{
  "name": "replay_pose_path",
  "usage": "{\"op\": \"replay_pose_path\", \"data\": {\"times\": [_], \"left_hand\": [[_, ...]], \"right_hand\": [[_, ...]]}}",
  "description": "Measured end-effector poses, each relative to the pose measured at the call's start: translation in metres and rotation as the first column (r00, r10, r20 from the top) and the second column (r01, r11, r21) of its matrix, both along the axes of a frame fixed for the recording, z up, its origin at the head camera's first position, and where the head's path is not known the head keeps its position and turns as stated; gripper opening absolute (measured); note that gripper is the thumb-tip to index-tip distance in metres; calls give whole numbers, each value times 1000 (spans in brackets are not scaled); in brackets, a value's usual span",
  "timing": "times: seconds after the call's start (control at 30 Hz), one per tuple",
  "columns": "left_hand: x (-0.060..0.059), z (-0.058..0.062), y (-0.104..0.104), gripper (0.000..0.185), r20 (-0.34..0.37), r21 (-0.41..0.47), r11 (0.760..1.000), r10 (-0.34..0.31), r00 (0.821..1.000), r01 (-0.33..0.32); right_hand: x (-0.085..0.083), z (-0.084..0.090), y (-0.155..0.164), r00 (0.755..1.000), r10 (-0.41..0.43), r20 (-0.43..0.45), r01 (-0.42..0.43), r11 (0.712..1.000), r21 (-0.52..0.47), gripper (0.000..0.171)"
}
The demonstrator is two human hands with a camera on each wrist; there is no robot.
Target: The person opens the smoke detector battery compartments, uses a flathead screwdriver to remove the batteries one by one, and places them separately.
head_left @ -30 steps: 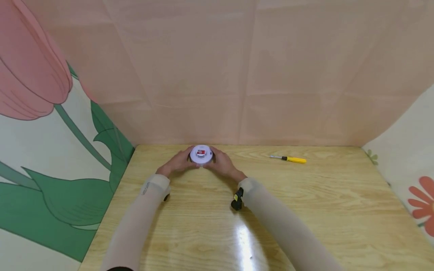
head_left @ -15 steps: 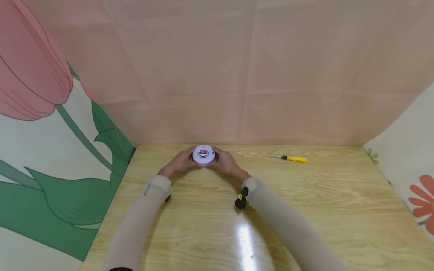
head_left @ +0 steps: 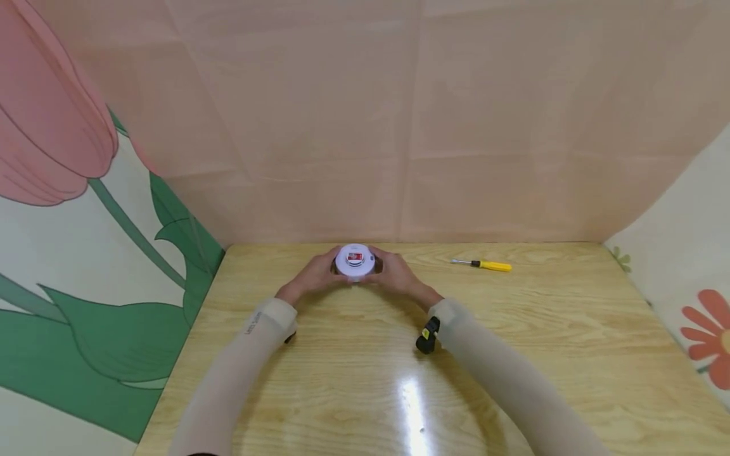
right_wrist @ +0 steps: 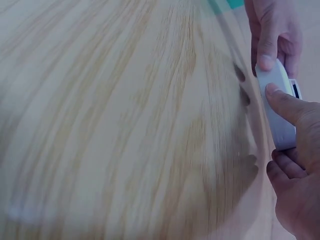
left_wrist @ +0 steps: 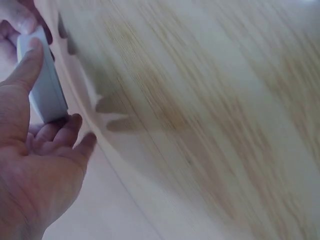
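Note:
A round white smoke detector (head_left: pixel 355 270) with a raised centre and a red label is held near the table's back edge. My left hand (head_left: pixel 317 272) grips its left side, and the thumb lies along the rim in the left wrist view. On the opposite side my right hand (head_left: pixel 397 272) holds it, thumb on the rim and fingers beneath, as the right wrist view shows. Both wrist views show the detector (left_wrist: pixel 47 82) raised off the wood, with shadows of the fingers below. Its underside is hidden.
A screwdriver (head_left: pixel 493 265) with a yellow handle lies on the wooden table (head_left: pixel 353 373) to the right. Behind the table hangs a pinkish-brown cloth (head_left: pixel 319 126). Flower-printed panels (head_left: pixel 108 316) stand at the sides.
Both hands have moved a little to the right with the smoke detector between them. The grip looks the same, and the screwdriver has stayed in place on the table.

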State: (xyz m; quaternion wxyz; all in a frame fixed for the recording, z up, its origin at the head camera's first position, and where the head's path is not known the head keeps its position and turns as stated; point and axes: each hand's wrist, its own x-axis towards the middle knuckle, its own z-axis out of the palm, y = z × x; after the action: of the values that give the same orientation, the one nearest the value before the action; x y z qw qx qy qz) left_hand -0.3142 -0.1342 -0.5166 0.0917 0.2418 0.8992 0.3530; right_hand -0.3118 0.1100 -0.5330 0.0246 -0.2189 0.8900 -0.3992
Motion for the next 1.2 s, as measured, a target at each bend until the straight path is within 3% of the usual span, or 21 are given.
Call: {"op": "replay_pose_path", "data": {"times": [0.23,0.4,0.8,1.2], "left_hand": [[8,4,22,84,12,22,999,-28,1000,28],[12,6,36,83,-15,25,998,-55,998,55],[21,7,56,84,-34,28,995,-95,995,96],[28,9,81,85,-66,-26,991,-133,989,132]], "right_hand": [[10,8,25,1000,13,2,-13,1000,18,90],[17,13,41,1000,8,6,-8,999,33,92],[30,21,68,1000,18,-4,-18,999,34,92],[40,14,100,999,42,-3,-42,999,-6,94]]}}
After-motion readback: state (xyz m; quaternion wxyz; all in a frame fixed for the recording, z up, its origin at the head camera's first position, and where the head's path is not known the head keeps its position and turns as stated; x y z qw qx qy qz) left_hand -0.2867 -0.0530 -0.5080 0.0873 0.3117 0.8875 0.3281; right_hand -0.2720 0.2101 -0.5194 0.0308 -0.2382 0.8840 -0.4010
